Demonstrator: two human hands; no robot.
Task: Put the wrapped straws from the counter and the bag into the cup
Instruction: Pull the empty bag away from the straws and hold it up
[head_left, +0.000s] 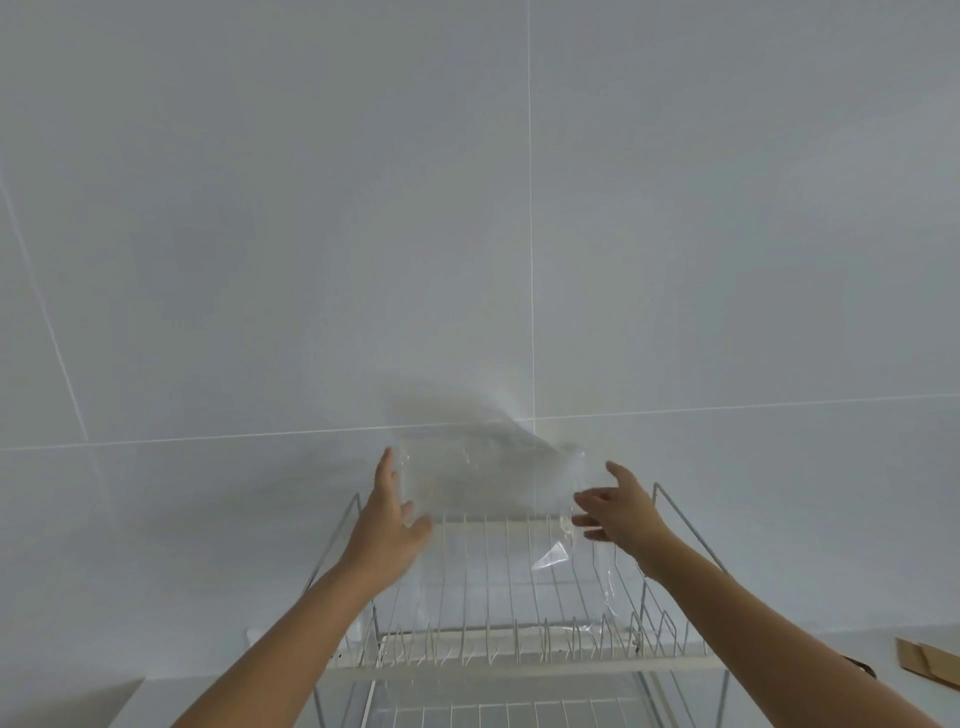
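A clear plastic bag hangs in the air above the top tier of a white wire dish rack, blurred at its upper part. My left hand touches the bag's left edge with straight fingers and the thumb near its lower corner. My right hand is at the bag's right edge with fingers spread and relaxed. I cannot tell whether either hand pinches the plastic. No cup or wrapped straws are in view.
A grey tiled wall fills most of the view behind the rack. A brown paper bag lies on the counter at the lower right. The rack's lower tier shows at the bottom edge.
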